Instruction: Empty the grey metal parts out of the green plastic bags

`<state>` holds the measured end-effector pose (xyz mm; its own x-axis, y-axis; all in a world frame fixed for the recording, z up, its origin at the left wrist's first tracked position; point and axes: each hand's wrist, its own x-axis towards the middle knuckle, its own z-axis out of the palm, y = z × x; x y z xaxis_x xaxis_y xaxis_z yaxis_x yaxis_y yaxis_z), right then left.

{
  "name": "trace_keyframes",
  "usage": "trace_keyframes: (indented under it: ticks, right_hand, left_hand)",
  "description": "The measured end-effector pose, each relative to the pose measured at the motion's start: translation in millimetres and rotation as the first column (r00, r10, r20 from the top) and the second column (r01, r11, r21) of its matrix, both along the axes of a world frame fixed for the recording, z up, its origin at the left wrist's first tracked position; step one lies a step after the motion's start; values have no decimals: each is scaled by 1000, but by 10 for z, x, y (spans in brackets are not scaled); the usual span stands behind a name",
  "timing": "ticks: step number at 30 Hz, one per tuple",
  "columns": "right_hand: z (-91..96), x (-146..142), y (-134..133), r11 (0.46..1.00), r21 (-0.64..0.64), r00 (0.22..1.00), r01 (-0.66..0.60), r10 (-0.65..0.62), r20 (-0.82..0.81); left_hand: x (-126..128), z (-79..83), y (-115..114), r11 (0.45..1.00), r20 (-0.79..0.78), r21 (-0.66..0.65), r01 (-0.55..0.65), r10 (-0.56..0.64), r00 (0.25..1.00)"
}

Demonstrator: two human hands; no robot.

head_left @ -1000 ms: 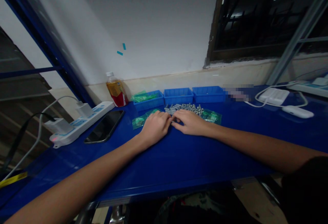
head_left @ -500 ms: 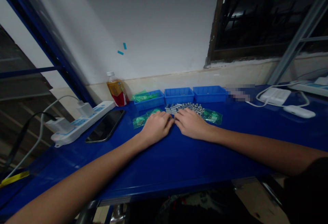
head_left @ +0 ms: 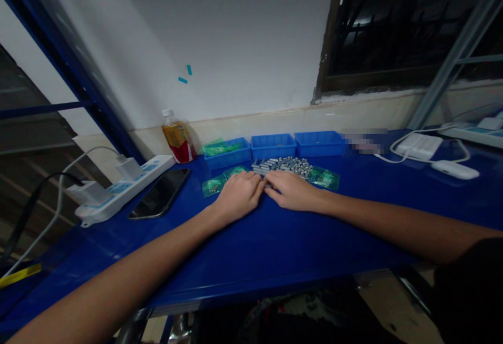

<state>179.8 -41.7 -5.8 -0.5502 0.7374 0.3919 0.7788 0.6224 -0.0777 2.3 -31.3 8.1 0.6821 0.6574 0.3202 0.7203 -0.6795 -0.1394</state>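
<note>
My left hand [head_left: 241, 193] and my right hand [head_left: 290, 191] meet at the fingertips above the blue table. Both have their fingers curled and pressed together; whatever they pinch, if anything, is hidden behind the knuckles. Just beyond them lies a heap of small silvery metal parts [head_left: 288, 163], some shaped like short cylinders. A green plastic bag [head_left: 214, 185] with small pieces inside is beside my left hand, and another green bag [head_left: 324, 177] rests to the right of the heap.
Three blue bins stand along the wall: a left bin [head_left: 230, 161] holding green bags, a middle bin [head_left: 273, 151] and a right bin [head_left: 319, 148]. A phone [head_left: 160, 193], a power strip [head_left: 118, 194] and a drink bottle [head_left: 177, 137] are left; white chargers [head_left: 419, 146] with cables lie right.
My right hand has shifted slightly left, its fingers closing up against the left hand's fingertips. The left hand stays nearly where it was. The view has moved slightly.
</note>
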Motion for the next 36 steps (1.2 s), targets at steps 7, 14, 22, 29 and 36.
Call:
trace_keyframes:
  ticks: [7, 14, 22, 29, 36]
  right_hand:
    - [-1, 18, 40, 995, -91, 999, -52, 53, 11]
    - [22, 19, 12, 994, -109, 999, 3, 1, 36]
    - [25, 3, 2, 995, -90, 997, 46, -40, 73]
    - [33, 13, -6, 993, -113, 999, 28, -26, 21]
    - [28, 19, -13, 994, -102, 999, 32, -31, 15]
  left_hand:
    - [-23, 59, -12, 1000, -16, 4, 13, -13, 1000]
    - [-79, 124, 14, 994, -49, -55, 96, -98, 994]
    - [-103, 63, 47, 989, -116, -20, 144, -145, 983]
    - [-114, 36, 67, 994, -151, -3, 108, -107, 983]
    - [-119, 45, 68, 994, -157, -9, 109, -109, 982]
